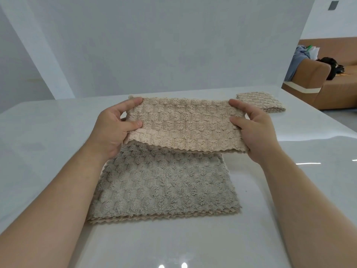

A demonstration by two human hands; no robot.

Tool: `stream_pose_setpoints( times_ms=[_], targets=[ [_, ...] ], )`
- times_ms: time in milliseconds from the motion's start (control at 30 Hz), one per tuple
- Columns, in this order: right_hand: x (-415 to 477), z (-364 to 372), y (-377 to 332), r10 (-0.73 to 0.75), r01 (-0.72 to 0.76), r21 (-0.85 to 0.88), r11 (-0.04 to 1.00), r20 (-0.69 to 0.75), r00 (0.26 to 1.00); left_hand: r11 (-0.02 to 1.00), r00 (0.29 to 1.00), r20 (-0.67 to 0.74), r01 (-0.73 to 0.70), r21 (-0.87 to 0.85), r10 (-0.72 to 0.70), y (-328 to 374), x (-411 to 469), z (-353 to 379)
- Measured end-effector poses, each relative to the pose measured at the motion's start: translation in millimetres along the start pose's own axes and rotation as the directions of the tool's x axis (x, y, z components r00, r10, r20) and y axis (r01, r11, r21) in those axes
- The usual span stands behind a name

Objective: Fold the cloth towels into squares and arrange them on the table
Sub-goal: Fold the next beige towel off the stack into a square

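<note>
A beige textured towel (185,124) is stretched between my hands above the white table (48,132), folded over into a long strip. My left hand (114,128) pinches its left end with thumb on top. My right hand (255,128) pinches its right end the same way. Under it, flat on the table, lies a grey towel (164,186) with a beige edge showing beneath its near side. A folded beige towel (260,102) sits at the far right of the table.
The table's glossy top stretches left and right of the towels and toward me. A white wall stands just behind the far edge. Beyond the right corner is a brown sofa (328,84) with clothes and a dark bag on it.
</note>
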State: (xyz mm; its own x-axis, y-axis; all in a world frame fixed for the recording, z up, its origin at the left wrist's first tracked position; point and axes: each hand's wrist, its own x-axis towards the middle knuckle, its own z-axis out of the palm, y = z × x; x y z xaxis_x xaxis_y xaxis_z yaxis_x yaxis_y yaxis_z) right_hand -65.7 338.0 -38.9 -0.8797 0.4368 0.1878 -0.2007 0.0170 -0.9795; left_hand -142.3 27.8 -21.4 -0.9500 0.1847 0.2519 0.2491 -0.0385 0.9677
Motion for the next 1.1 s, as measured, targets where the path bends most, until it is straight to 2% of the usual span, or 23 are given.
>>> stream_pose_setpoints(
  times_ms=[167,233,300,367,433,633,733,800,867,933,1000,1100],
  targets=[
    [2.8,-6.4,-4.6,0.164,-0.160,-0.061,0.985,0.061,0.985,0.946,0.947,0.009,0.321,0.047,-0.322,19.4,-2.1,0.0],
    [3.0,-7.7,-6.7,0.201,-0.193,-0.089,0.977,0.085,0.976,0.918,0.921,0.020,0.387,0.086,-0.390,24.2,-3.4,-0.2],
    [3.1,-7.9,-6.9,0.212,-0.201,-0.123,0.972,0.085,0.974,0.894,0.920,-0.010,0.384,0.231,-0.393,21.8,-4.8,1.7],
    [3.5,-7.9,-5.0,0.238,-0.220,-0.176,0.959,0.085,0.968,0.806,0.931,-0.045,0.337,0.486,-0.362,15.4,-5.2,3.4],
    [3.7,-7.5,-0.8,0.286,-0.261,-0.231,0.937,0.082,0.955,0.681,0.932,-0.062,0.305,0.666,-0.357,13.3,-9.0,9.2],
    [3.5,-4.3,7.5,0.317,-0.279,-0.332,0.901,0.065,0.946,0.396,0.928,-0.057,0.212,0.894,-0.369,13.1,-17.0,30.5],
    [3.1,-4.5,8.3,0.320,-0.281,-0.347,0.895,0.060,0.946,0.229,0.959,-0.063,0.129,0.965,-0.277,16.7,-20.0,38.8],
    [1.4,-3.4,7.7,0.319,-0.275,-0.360,0.891,0.065,0.946,0.237,0.978,0.061,-0.012,0.972,-0.201,19.3,-26.2,57.0],
    [0.0,-2.4,6.7,0.311,-0.266,-0.365,0.892,0.070,0.948,0.267,0.959,0.229,-0.180,0.947,-0.166,13.3,-30.0,79.9],
    [-1.3,-2.3,5.5,0.307,-0.262,-0.364,0.894,0.072,0.949,0.207,0.923,0.349,-0.314,0.927,-0.161,-3.8,-31.4,94.7],
    [-2.0,-3.3,4.7,0.305,-0.260,-0.360,0.896,0.073,0.950,0.133,0.897,0.392,-0.371,0.919,-0.204,-23.5,-32.1,98.2],
    [-3.6,-3.3,2.0,0.304,-0.260,-0.331,0.907,0.085,0.949,0.133,0.886,0.391,-0.368,0.920,-0.249,-38.5,-33.2,96.1]
  ],
)
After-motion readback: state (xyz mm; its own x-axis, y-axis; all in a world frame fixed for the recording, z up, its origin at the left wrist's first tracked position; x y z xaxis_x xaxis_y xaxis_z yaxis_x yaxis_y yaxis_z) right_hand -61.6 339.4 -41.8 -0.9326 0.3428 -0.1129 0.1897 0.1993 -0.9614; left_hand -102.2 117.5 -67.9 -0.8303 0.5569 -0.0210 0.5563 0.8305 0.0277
